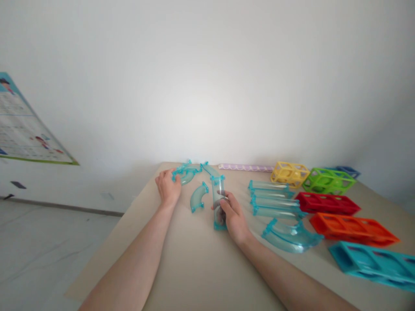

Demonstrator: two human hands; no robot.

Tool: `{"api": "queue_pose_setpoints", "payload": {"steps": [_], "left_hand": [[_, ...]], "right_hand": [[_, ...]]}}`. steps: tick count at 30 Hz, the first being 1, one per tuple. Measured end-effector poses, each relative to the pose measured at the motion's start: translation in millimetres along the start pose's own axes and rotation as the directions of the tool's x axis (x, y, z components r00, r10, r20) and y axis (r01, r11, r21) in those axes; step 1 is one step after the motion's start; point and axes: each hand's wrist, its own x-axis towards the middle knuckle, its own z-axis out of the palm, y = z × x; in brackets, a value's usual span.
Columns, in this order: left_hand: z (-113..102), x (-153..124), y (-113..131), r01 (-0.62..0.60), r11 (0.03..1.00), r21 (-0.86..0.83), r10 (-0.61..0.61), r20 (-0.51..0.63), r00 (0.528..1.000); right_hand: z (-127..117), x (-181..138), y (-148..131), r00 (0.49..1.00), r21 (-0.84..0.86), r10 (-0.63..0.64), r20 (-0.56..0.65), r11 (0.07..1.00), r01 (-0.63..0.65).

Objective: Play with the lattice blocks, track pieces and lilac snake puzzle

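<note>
Clear teal marble-run track pieces lie on a beige table (194, 268). My left hand (167, 188) grips the end of a curved track piece (186, 172) at the table's far left corner. My right hand (232, 216) is closed around a straight track tube (218, 194) that joins another curved piece (210, 169) at its far end. A loose short curve (198, 197) lies between my two hands.
Right of my hand lie several straight tubes (274, 199) and a wide curved piece (292, 235). Lattice blocks stand along the right: yellow (289, 173), green (328, 180), red (327, 203), orange (353, 229), teal (376, 261). A lilac strip (245, 167) lies by the wall.
</note>
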Motion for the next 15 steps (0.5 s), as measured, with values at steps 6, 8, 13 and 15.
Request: {"api": "queue_pose_setpoints", "payload": {"steps": [6,8,13,15], "left_hand": [[14.6,18.8,-17.2,0.076,0.997,0.011,-0.076,0.001,0.997],[18.5,23.6,-20.1,0.097,0.995,0.007,-0.097,0.022,0.995],[24.4,30.0,-26.1,0.177,0.983,-0.044,-0.175,0.044,0.984],[26.0,31.7,-28.5,0.196,0.977,-0.088,-0.194,0.034,0.98]], "right_hand": [[-0.6,-0.2,1.4,1.0,-0.017,-0.008,0.002,1.0,0.008],[-0.2,-0.3,0.4,1.0,-0.011,-0.004,-0.003,1.0,0.004],[0.4,1.0,1.8,1.0,-0.009,0.004,-0.009,1.0,-0.004],[0.0,1.9,3.8,1.0,-0.012,-0.003,-0.004,1.0,0.003]]}}
